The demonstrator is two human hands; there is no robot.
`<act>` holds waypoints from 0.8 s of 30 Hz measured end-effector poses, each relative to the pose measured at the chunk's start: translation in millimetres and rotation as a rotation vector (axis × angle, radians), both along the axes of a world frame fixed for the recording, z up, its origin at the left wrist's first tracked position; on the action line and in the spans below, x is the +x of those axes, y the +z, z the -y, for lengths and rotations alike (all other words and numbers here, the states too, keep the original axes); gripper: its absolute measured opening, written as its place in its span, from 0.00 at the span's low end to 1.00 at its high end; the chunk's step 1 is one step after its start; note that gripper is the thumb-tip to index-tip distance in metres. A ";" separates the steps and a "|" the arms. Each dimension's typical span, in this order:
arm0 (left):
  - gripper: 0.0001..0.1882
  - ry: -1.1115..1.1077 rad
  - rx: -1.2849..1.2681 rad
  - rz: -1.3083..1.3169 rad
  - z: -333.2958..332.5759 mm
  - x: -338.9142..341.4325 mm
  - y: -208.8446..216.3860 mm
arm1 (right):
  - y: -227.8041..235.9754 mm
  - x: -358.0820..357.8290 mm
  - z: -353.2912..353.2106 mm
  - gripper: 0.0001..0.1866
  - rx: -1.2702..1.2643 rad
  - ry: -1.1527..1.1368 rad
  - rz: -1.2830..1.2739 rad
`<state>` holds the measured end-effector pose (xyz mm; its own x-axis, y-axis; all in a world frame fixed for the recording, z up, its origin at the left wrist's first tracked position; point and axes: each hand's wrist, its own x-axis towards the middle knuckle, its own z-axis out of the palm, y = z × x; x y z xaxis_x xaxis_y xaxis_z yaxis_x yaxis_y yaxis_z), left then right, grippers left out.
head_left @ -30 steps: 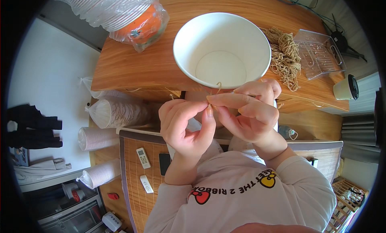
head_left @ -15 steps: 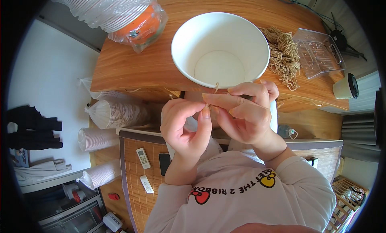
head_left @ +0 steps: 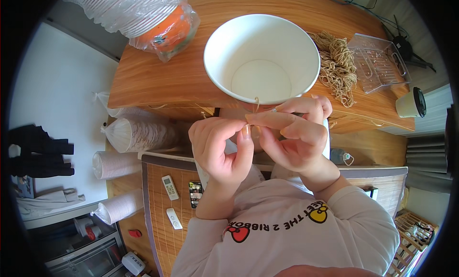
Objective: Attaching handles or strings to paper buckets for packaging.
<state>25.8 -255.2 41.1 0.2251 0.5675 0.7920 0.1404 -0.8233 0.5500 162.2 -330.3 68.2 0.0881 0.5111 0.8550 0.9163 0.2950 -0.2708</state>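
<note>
My left hand (head_left: pixel 221 145) and my right hand (head_left: pixel 291 131) meet just below the near rim of a large white paper bowl (head_left: pixel 262 57). Both pinch a thin tan string (head_left: pixel 256 103) whose short end curls up against the bowl's rim. The fingertips of the two hands touch each other. The bowl is held up above the wooden table (head_left: pixel 158 76) and its inside holds nothing. Most of the string is hidden between my fingers.
A heap of tan strings (head_left: pixel 337 64) lies right of the bowl, beside a clear plastic tray (head_left: pixel 380 62) and a lidded paper cup (head_left: pixel 412 102). A bag of stacked bowls with an orange item (head_left: pixel 143 14) sits at top left. More bagged bowl stacks (head_left: pixel 136 133) lie on the floor left.
The bowl has come slightly nearer and my hands have shifted a little under its rim. My fingers keep working the string; its end now curls at the rim.
</note>
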 end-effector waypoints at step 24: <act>0.09 -0.055 0.028 0.129 -1.3 11.7 -7.9 | -21.7 -3.3 -9.1 0.23 0.081 0.278 -0.273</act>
